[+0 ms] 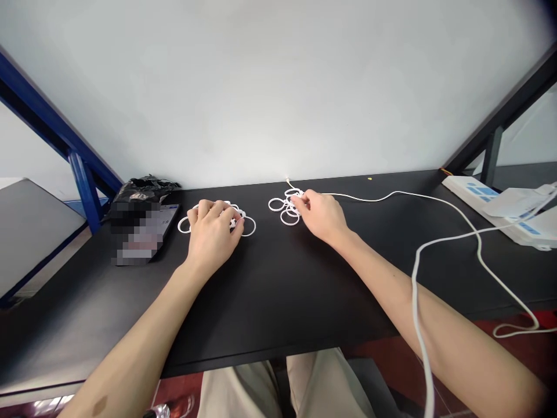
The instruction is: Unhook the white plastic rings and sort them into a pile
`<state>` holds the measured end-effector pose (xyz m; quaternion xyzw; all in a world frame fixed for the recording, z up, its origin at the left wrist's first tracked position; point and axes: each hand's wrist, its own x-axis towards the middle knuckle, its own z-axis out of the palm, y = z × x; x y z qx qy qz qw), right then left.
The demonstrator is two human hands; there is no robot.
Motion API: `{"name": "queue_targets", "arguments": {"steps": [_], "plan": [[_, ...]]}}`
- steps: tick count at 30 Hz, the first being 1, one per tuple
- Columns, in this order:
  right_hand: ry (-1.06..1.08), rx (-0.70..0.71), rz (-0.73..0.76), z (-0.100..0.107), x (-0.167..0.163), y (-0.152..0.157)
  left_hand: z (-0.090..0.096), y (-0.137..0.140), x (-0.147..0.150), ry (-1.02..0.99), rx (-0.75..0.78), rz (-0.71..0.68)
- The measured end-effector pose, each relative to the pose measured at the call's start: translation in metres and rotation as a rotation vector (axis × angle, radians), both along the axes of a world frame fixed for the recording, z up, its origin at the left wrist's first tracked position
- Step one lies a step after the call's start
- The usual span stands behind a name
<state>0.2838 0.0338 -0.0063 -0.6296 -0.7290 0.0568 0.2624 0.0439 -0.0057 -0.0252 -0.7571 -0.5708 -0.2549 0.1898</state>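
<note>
Two clusters of thin white rings lie on a black tabletop. My left hand (pixel 214 226) is curled over the left cluster of white rings (pixel 249 226), thumb and fingers bent down onto it. The palm hides much of that cluster, and loops stick out on both sides. My right hand (pixel 321 213) pinches the right edge of the other cluster of white rings (pixel 289 216) between thumb and forefinger. Several of its loops overlap and rest on the table, left of the fingertips. Exactly what the fingertips grip is partly hidden.
A white cable (pixel 402 193) runs from behind my right hand across the table's right side. Further right sits a white-and-blue package (pixel 487 203). At left are a black plastic bag (pixel 145 188) and a partly blurred dark flat item (pixel 167 220). A blue frame bar (pixel 82 186) borders the table.
</note>
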Motion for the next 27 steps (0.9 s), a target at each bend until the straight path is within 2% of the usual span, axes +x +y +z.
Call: {"name": "queue_targets", "arguments": {"steps": [4, 8, 14, 18, 27], "plan": [[0.099, -0.036, 0.355, 0.000, -0.018, -0.020, 0.005, -0.007, 0.010, -0.070, 0.002, -0.129], [0.083, -0.092, 0.488, -0.004, -0.032, -0.033, 0.008, -0.010, 0.016, -0.108, -0.059, -0.226], [0.072, -0.112, 0.470, -0.005, -0.038, -0.040, 0.006, -0.007, 0.015, -0.158, -0.147, -0.216], [0.079, -0.073, 0.398, -0.001, -0.041, -0.045, 0.008, -0.005, 0.017, -0.259, -0.219, -0.194], [0.132, 0.035, 0.333, 0.002, -0.041, -0.045, 0.012, 0.001, 0.012, -0.302, -0.278, -0.128]]}}
